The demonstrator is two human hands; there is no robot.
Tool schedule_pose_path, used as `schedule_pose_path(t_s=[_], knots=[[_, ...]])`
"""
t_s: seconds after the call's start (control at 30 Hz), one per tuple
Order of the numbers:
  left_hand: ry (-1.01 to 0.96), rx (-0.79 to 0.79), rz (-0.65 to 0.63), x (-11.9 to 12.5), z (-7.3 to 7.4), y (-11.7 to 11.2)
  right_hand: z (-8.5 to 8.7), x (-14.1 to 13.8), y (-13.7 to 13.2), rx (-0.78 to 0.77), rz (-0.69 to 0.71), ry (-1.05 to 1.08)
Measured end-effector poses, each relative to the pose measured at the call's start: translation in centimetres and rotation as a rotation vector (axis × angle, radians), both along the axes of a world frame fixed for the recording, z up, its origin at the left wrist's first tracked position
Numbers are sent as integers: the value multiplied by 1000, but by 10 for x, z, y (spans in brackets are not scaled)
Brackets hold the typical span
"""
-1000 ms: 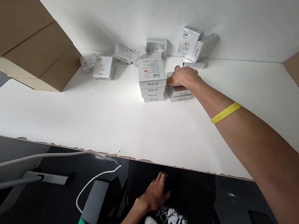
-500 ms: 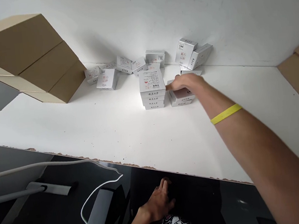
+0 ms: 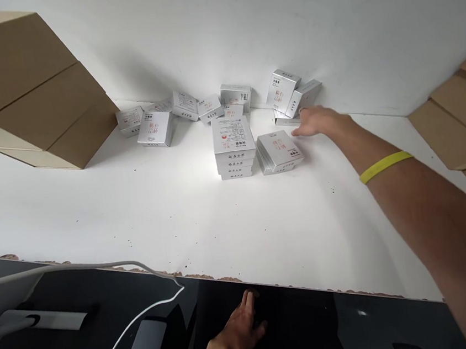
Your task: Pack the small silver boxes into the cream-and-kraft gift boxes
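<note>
Right hand (image 3: 318,119): extended over the far part of the tabletop (image 3: 179,213), beside the right end of a low flat box (image 3: 285,118). Thumb and a finger stand apart at the near side; whether they grip that box cannot be told from this angle. A yellow wristband (image 3: 386,166) is worn on the same arm.

Left hand (image 3: 239,329): below the near edge of the tabletop, over dark clothing, its fingers reaching forward and the thumb spread away — an open posture.

Silver-white cartons: a tall stack (image 3: 233,135) stands near the middle, several boxes high. Just to its right is a short stack (image 3: 280,150) of two, the upper one set askew on the lower. Behind, an upright box (image 3: 283,90) and a tilted box (image 3: 305,97) rest together near the wall (image 3: 201,33), by the low flat box. Further cartons lie in a loose row (image 3: 155,128) toward the left.

Surroundings: large brown cardboard (image 3: 42,105) at left, more brown cardboard (image 3: 447,118) at right — near edge of the tabletop chipped, dark specks on its surface.
</note>
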State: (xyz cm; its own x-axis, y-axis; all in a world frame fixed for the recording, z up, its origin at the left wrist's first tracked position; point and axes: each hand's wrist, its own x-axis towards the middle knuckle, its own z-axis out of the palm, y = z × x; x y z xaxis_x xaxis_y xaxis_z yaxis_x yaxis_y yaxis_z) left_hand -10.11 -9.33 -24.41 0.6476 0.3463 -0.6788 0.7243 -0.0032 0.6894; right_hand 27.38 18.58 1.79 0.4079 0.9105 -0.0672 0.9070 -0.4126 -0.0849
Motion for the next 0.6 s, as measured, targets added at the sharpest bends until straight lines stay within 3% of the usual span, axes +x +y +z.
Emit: schedule_pose_path(t_s=[0.13,0.3,0.4,0.6], knots=[[-9,-10,9,-1,-7,-5,-16,8,6,-82,-5,-21],[-13,-28,33,-3,-10,-6,-7,11,-6,-63,-67,37],[-16,-35,42,-3,-11,-5,2,-11,-24,-15,-45,158],[-52,-5,57,1,-6,-5,17,-72,-41,-266,50,159]])
